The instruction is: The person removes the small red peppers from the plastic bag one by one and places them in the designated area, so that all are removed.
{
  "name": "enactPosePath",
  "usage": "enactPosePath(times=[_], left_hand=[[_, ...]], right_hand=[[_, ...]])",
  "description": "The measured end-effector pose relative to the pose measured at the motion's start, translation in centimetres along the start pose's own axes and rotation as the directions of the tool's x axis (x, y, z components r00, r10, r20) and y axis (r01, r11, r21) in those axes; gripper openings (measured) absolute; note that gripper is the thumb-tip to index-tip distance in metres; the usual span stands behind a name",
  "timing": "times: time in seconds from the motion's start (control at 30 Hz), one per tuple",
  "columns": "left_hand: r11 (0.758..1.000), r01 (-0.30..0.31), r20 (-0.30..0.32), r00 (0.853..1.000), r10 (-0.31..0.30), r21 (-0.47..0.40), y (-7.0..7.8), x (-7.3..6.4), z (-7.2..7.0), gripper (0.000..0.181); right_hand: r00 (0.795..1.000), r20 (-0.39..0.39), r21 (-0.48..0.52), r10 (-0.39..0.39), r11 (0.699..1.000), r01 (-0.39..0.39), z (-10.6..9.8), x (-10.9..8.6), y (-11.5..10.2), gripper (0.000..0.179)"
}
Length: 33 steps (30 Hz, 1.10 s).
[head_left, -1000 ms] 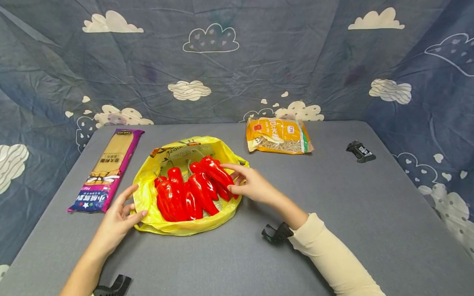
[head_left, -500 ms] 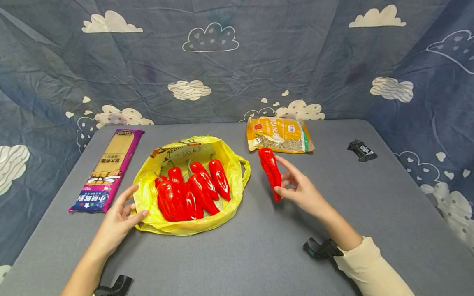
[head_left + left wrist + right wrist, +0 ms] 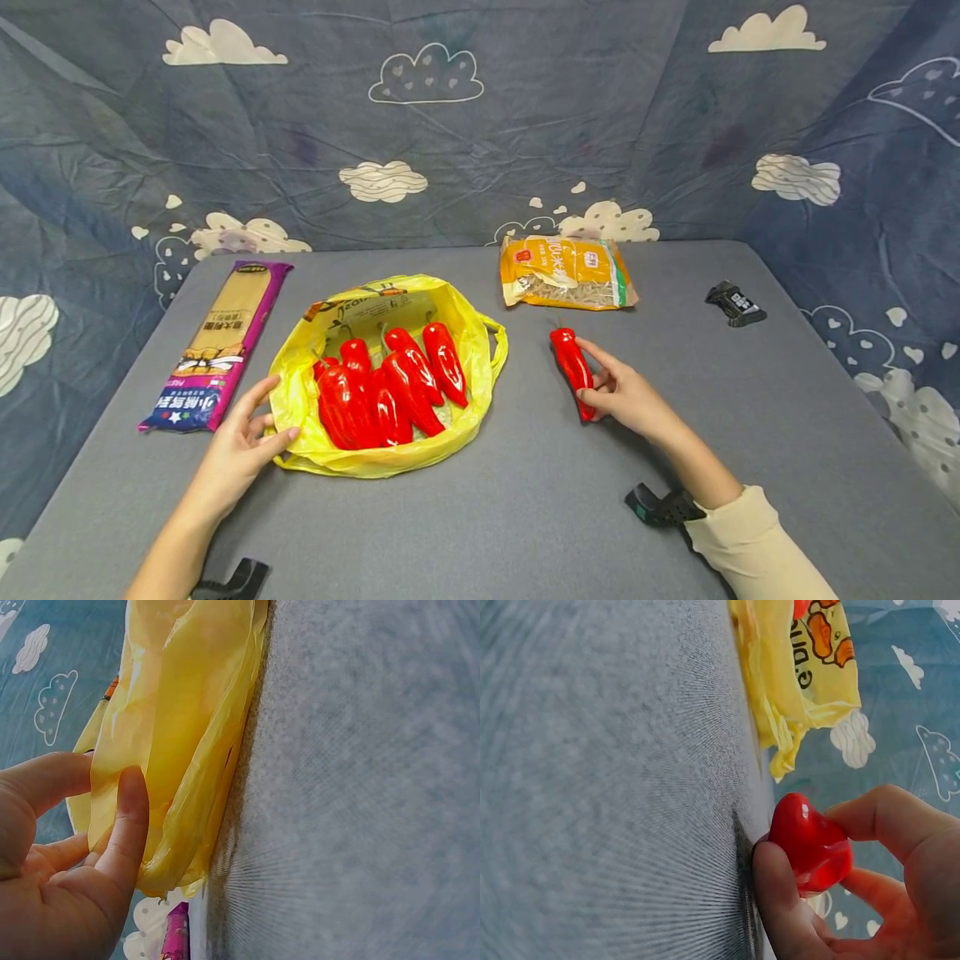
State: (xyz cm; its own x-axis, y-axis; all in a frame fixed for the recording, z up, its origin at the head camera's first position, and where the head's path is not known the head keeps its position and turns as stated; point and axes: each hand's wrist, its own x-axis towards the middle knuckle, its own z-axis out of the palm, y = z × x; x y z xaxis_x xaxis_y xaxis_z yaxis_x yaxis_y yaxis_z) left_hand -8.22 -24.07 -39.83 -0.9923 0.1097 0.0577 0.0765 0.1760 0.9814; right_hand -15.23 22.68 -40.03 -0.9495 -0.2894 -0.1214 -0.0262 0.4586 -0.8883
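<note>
In the head view, my right hand [image 3: 622,393] pinches a glossy red pepper [image 3: 572,367] between thumb and fingers, to the right of the bag. The right wrist view shows this pepper [image 3: 806,844] end-on, close to the tabletop; whether it touches is hard to tell. My left hand [image 3: 238,446] holds the left side of a yellow plastic bag [image 3: 375,462], its thumb on the near side and fingers further back. The left wrist view shows the thumb [image 3: 129,814] against the bag's yellow film. Several red peppers [image 3: 408,392] lie inside the open bag.
A purple-edged pasta packet [image 3: 221,342] lies left of the bag. At the back stands an orange food packet [image 3: 566,273], and a small black wrapped item [image 3: 735,303] sits far right. Grey cloth covers the table [image 3: 480,533].
My right hand has taken a red pepper out of the bag, carried it right, and lowered it toward the table in front of the orange packet. My left hand has stayed at the bag.
</note>
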Motion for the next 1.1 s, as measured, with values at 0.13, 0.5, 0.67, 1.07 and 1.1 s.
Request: enactPosePath(times=[0.13, 0.5, 0.67, 1.07, 1.1], left_hand=[[1.000, 0.011, -0.003, 1.000, -0.011, 0.015, 0.0, -0.1, 0.0, 0.071], [0.997, 0.030, -0.008, 1.000, -0.030, 0.068, 0.0, -0.1, -0.1, 0.070], [0.995, 0.033, -0.008, 0.999, -0.032, 0.094, -0.1, 0.0, -0.2, 0.070], [0.998, 0.008, -0.006, 1.000, -0.007, 0.066, -0.2, -0.1, 0.0, 0.070], [0.998, 0.008, -0.006, 1.000, -0.007, 0.066, -0.2, -0.1, 0.0, 0.070]], right_hand=[[1.000, 0.007, -0.018, 0.011, 1.000, -0.011, 0.0, 0.1, 0.2, 0.072], [1.000, -0.020, -0.134, -0.005, 0.991, 0.002, 1.1, 0.4, 0.3, 0.073], [0.998, -0.058, -0.220, -0.011, 0.975, -0.002, 1.7, 0.5, 0.1, 0.076], [0.997, 0.017, -0.181, -0.078, 0.980, 0.080, 1.4, 0.2, 0.0, 0.066], [0.997, 0.020, -0.175, -0.076, 0.981, 0.079, 1.4, 0.2, 0.0, 0.067]])
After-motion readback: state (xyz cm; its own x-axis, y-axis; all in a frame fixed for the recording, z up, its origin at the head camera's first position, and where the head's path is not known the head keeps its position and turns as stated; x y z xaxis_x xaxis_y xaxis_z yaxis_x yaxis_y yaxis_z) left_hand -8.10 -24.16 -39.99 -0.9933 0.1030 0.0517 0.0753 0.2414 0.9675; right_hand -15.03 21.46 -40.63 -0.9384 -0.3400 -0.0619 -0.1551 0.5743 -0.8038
